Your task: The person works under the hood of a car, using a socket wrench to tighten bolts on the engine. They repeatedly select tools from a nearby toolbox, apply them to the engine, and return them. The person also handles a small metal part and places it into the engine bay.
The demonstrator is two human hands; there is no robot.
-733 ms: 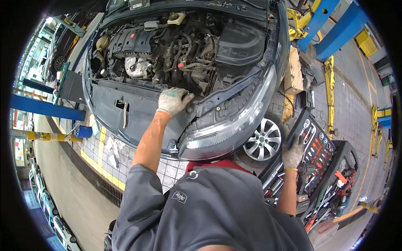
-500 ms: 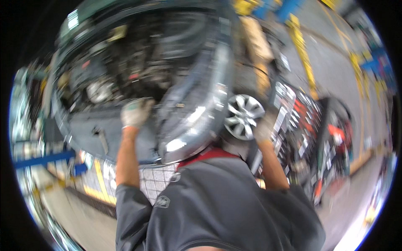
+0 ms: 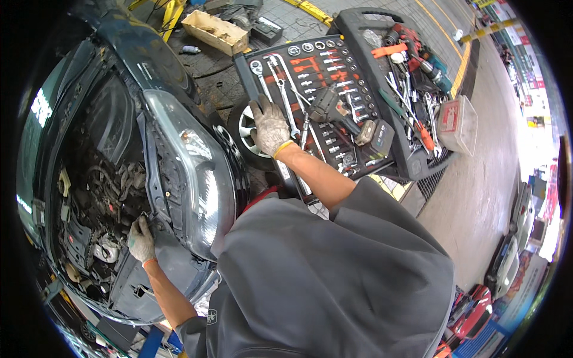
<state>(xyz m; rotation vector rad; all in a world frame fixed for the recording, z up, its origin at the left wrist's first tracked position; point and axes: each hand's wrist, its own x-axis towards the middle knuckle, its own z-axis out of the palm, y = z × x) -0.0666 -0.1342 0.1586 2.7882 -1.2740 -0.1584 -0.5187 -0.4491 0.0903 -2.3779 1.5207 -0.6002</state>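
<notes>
My left hand (image 3: 142, 240), in a pale work glove, is at the front edge of the open engine bay (image 3: 122, 179). Its fingers are curled together; whatever they may grip is too small to make out. Close by is the car's headlight (image 3: 194, 158). My right hand (image 3: 270, 126), gloved too, is over the near side of an open black tool case (image 3: 242, 70), fingers spread and holding nothing. Beside those fingers lie a ratchet (image 3: 256, 67) and a combination wrench (image 3: 287, 107). A black cordless power tool (image 3: 327, 106) rests across rows of sockets.
An alloy wheel (image 3: 245, 128) lies between car and case. The case lid (image 3: 349, 28) carries loose wrenches, a cordless drill (image 3: 437, 76) and a clear plastic box (image 3: 459, 126). Beyond stand a wooden box (image 3: 213, 33) and a small spray can (image 3: 190, 49).
My view has swung right toward the tool case. The right hand, blurred beside the case before, is now over its tools. My left hand stays at the engine bay.
</notes>
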